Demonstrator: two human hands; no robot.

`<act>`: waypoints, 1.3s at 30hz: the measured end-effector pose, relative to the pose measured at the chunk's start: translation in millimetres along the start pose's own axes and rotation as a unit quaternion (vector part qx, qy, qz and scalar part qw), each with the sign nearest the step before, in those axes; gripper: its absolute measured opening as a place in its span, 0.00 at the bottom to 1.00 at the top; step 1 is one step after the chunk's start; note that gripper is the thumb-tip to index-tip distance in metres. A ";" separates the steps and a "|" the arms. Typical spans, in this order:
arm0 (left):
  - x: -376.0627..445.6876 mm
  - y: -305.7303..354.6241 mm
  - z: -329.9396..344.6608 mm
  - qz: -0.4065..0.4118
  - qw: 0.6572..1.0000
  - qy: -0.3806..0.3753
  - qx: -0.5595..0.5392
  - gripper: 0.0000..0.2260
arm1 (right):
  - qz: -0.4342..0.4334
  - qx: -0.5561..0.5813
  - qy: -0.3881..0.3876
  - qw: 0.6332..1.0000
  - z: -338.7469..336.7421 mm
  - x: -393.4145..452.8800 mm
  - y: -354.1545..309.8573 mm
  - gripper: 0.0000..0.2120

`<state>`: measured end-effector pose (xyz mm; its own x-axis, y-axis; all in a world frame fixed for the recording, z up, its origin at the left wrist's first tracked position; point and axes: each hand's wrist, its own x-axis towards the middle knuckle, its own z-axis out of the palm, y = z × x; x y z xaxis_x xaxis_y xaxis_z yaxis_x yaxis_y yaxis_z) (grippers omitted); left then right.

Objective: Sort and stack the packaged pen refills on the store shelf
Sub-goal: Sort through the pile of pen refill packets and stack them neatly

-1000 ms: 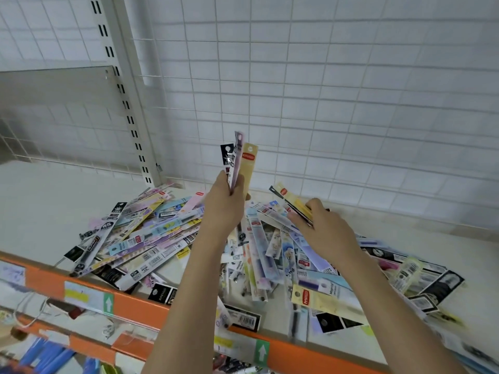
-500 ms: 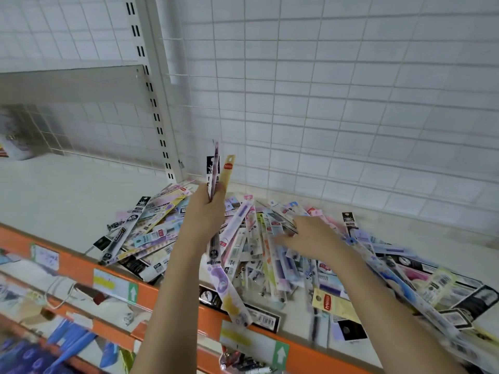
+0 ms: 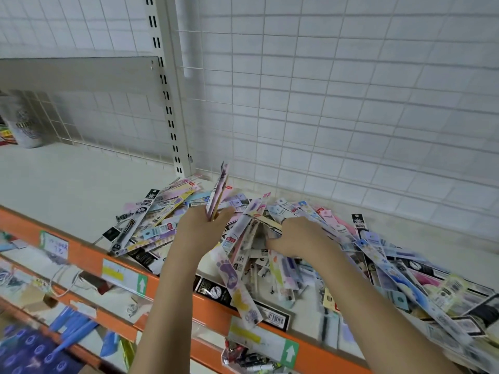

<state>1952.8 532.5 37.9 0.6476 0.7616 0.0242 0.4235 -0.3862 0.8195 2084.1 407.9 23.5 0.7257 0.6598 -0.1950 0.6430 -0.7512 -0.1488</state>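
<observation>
A loose heap of packaged pen refills (image 3: pixel 383 268) in long, narrow, colourful sleeves covers the white shelf (image 3: pixel 70 190), from its middle to the right edge of view. My left hand (image 3: pixel 199 228) grips a small bundle of refill packs (image 3: pixel 218 190) held upright above the heap. One long pack with a purple footprint print hangs down below that hand. My right hand (image 3: pixel 299 238) reaches down into the middle of the heap with curled fingers touching the packs; whether it holds one is hidden.
A wire-grid back panel (image 3: pixel 351 90) and a slotted upright post (image 3: pixel 167 90) stand behind the heap. The orange shelf front edge (image 3: pixel 89 255) carries price labels. Lower shelves at the bottom left hold blue items. A patterned container (image 3: pixel 24 122) stands far left.
My right hand has put down the yellow pack it held and has dropped into the heap. My left hand's bundle has tilted and sits lower, close to the pile.
</observation>
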 end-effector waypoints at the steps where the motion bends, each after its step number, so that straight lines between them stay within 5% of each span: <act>1: -1.6 -2.3 -0.5 -0.006 1.000 0.002 0.005 0.25 | 0.003 0.002 0.011 1.000 0.4 -0.8 -2.4 0.19; 15: -9.2 -22.3 0.1 -0.049 0.995 -0.023 0.087 0.22 | 0.046 0.118 0.094 0.987 -12.2 -2.2 18.8 0.20; 26: -19.4 -16.3 4.0 -0.021 0.992 -0.031 0.118 0.21 | 0.045 0.196 0.232 0.952 -33.0 -28.7 31.3 0.14; 39: -12.9 3.2 36.4 0.033 0.987 -0.055 0.145 0.18 | 0.114 0.188 0.179 0.959 -25.5 -64.6 85.7 0.22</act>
<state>1968.9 502.5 19.3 0.7372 0.6757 -0.0032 0.5319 -0.5774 0.6194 2098.6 301.4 48.0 0.9175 0.3913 0.0713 0.3731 -0.7848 -0.4948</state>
